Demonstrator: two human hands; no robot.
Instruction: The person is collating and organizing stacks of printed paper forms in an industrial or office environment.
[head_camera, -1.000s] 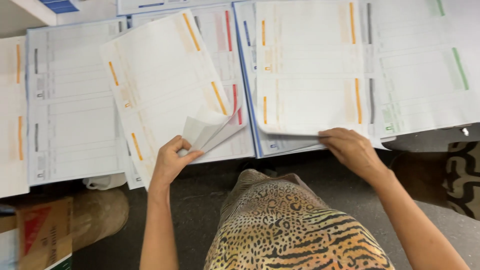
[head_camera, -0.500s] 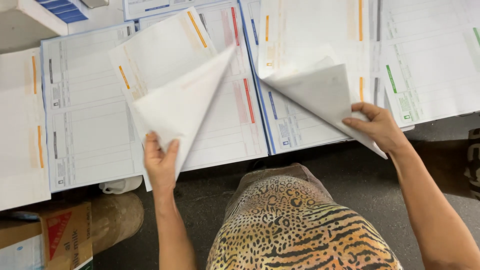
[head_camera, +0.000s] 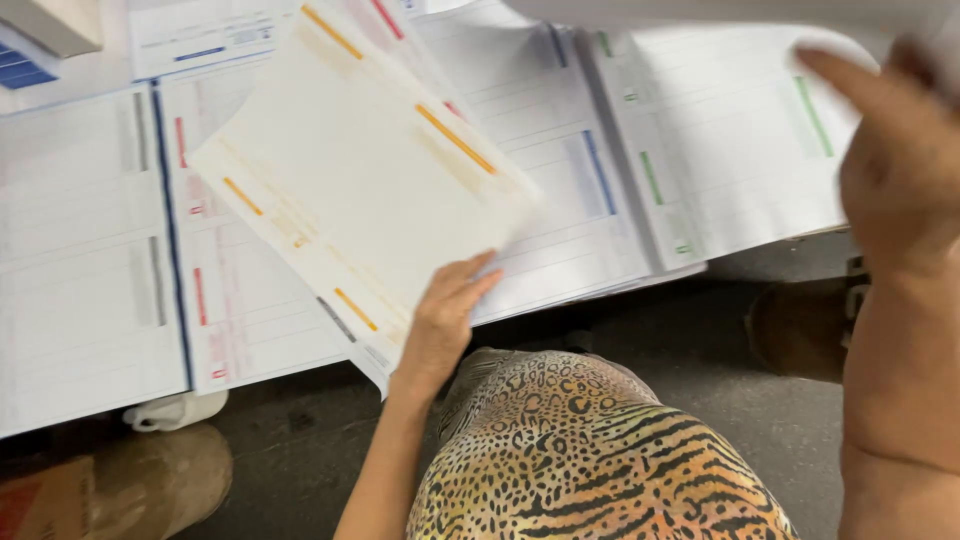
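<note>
A broad work table (head_camera: 70, 330) is stretching across the upper part of the view, almost wholly covered by large printed sheets lying side by side, their near edges overhanging the table's front edge. Below it a dark grey floor (head_camera: 700, 350) is showing, and the person's animal-print garment (head_camera: 590, 460) is filling the lower middle.

Among the sheets, one with red marks (head_camera: 250, 300) is lying at the left centre, one with blue marks (head_camera: 560, 190) is sitting in the middle, and one with green marks (head_camera: 730, 150) is lying to the right. Tilted across the red and blue ones, a cream sheet with orange bars (head_camera: 350, 170) is resting slantwise, its lower corner reaching past the table's edge.

The left hand (head_camera: 440, 320) is pressing that cream sheet near its lower right edge, fingers stretched flat along the paper and not curled round it; the thumb is hidden, so whether it is pinching the edge cannot be told. The right hand (head_camera: 890, 170) is raised close to the camera at the far right, blurred, under a white sheet (head_camera: 720, 12) that is running along the top edge; its grasp cannot be made out.

Under the table at lower left, a brown roll of paper (head_camera: 150, 480) and a cardboard box (head_camera: 40, 505) are sitting, with a white crumpled bag (head_camera: 175, 410) just above them. The floor between these and the person is lying open.
</note>
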